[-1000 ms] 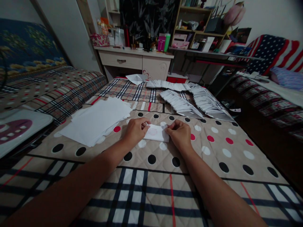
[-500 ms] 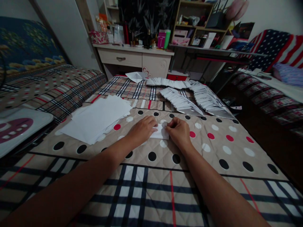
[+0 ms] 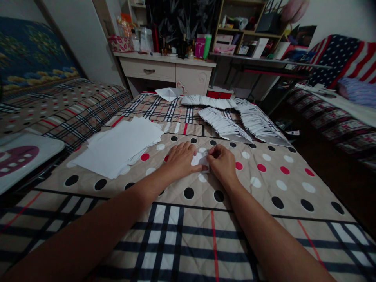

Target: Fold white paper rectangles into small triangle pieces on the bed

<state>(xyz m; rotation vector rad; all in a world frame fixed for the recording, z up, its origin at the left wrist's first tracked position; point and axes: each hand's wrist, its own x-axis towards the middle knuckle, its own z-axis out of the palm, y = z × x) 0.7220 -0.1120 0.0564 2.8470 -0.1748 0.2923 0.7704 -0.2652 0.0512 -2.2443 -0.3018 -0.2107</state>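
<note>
A small folded piece of white paper (image 3: 201,159) lies on the dotted bedspread between my hands. My left hand (image 3: 182,158) rests flat over its left part, thumb stretched across the near edge and fingers spread, so that side is hidden. At the right edge, my right hand (image 3: 221,161) pinches the paper between thumb and curled fingers. To the left is a loose stack of white paper sheets (image 3: 120,145). Beyond my hands, rows of folded white papers (image 3: 225,125) stand packed on edge.
A single folded white paper (image 3: 169,94) lies at the bed's far end. Behind it stands a white dresser (image 3: 149,70) crowded with bottles and boxes. A white lidded object with a purple panel (image 3: 29,156) sits at the left edge. The bedspread (image 3: 188,235) is quilted, with dots and plaid.
My left hand has opened from a closed pose and flattened onto the paper, its thumb now stretched along the near edge. My right hand stays at the right edge, nearly unmoved.
</note>
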